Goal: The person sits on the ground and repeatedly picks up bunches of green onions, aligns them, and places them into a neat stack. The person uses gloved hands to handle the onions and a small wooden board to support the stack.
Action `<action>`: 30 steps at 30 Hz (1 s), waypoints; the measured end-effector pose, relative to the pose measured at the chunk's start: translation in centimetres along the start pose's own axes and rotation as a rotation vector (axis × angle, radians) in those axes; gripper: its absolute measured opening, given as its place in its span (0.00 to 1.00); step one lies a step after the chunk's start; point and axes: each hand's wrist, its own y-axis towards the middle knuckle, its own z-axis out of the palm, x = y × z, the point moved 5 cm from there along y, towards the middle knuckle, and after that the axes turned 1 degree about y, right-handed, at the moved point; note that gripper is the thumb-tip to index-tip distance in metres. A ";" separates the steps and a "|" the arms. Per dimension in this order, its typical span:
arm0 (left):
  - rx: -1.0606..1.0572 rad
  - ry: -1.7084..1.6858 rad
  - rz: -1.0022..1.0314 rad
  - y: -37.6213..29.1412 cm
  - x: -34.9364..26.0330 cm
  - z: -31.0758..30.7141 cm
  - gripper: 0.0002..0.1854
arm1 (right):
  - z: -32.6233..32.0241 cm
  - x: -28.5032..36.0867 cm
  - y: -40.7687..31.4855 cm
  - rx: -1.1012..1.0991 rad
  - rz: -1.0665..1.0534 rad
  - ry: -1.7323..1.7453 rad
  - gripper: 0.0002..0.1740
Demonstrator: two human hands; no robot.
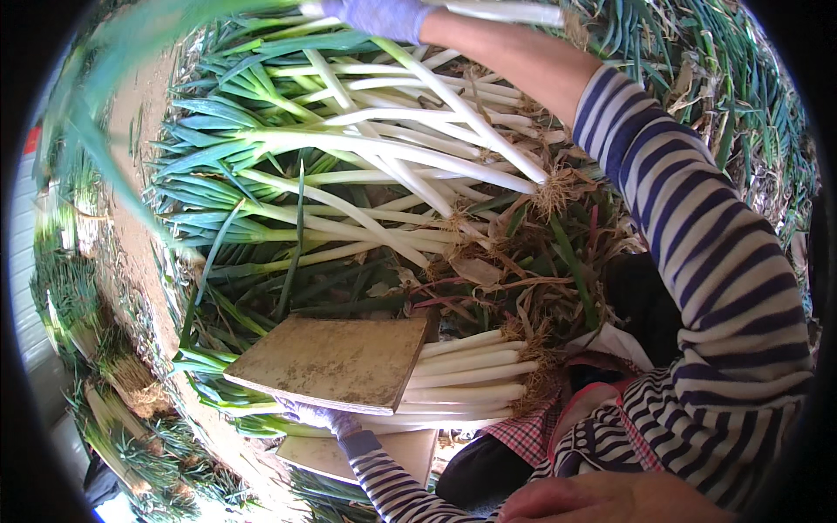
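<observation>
My right hand (382,16), in a purple glove, is at the top edge, closed around a long green onion (503,12) whose blurred leaves sweep down the left. Below it, many long green onions (392,153) lie loosely, white stalks and roots to the right and leaves to the left. A worn wooden board (333,359) rests over a bundle of white-stalked green onions (471,378). My left hand (320,417), gloved too, is at the board's lower edge against the bundle's leafy part; its fingers are partly hidden, so its grip cannot be made out.
A second board (392,451) lies beneath my left forearm. Dry leaves and root scraps (484,271) cover the ground between pile and bundle. More green onions (732,98) are heaped at upper right, and tied bundles (124,425) stand or lie along the left beyond a dirt strip (131,261).
</observation>
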 end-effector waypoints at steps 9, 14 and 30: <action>-0.020 -0.076 -0.007 0.1 -0.2 0.1 0.30 | -0.3 17.4 4.0 -0.066 -0.336 0.077 0.13; -0.042 -0.128 -0.020 -0.2 0.4 0.2 0.31 | 3.5 17.2 5.5 -0.037 -0.370 0.200 0.14; -0.094 -0.252 0.081 -0.4 1.0 0.5 0.34 | 16.3 14.3 7.3 0.339 -0.239 -0.180 0.35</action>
